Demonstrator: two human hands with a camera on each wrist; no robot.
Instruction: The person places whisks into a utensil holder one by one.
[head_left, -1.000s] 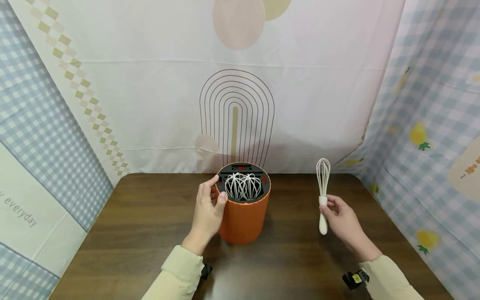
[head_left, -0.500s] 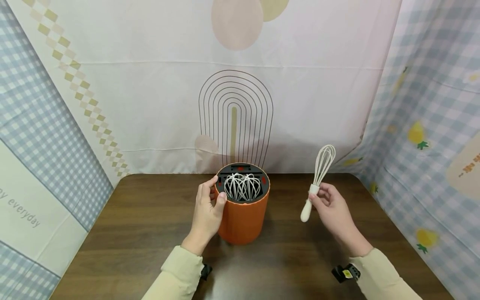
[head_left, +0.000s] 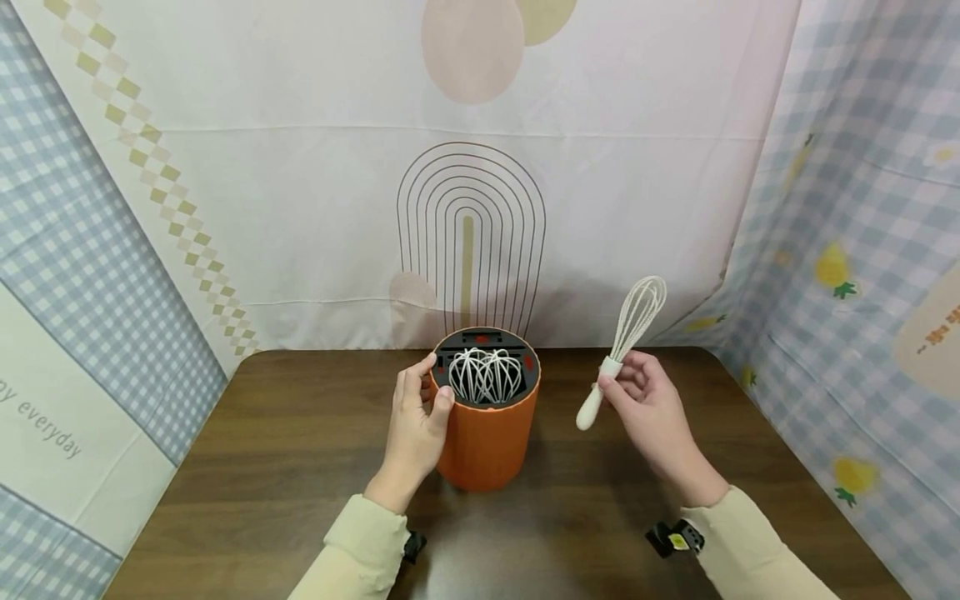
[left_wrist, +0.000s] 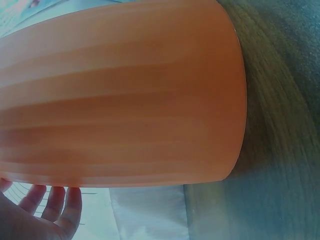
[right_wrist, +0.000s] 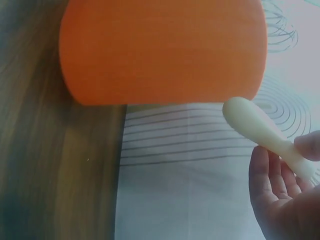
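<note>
An orange utensil holder [head_left: 483, 446] with a black slotted top stands upright on the table. White wire heads of whisks [head_left: 486, 375] poke up from its slots. My left hand [head_left: 415, 417] holds the holder's left side near the rim, fingers curved along the far side and thumb at the front. To the right, my right hand [head_left: 651, 412] pinches a white whisk [head_left: 600, 392] by the upper handle, above the table. The whisk leans, wires up and to the right, handle end toward the holder but apart from it. In the right wrist view, its handle [right_wrist: 255, 122] shows below the holder.
The brown wooden table [head_left: 300, 467] spreads around the holder. A white printed cloth [head_left: 322, 208] hangs behind its back edge, with blue checked cloth [head_left: 862, 333] along the right side and more on the left.
My right hand has moved left and slightly up with the whisk, nearer the holder. The whisk has tilted from near upright to a slant. My left hand and the holder have stayed put.
</note>
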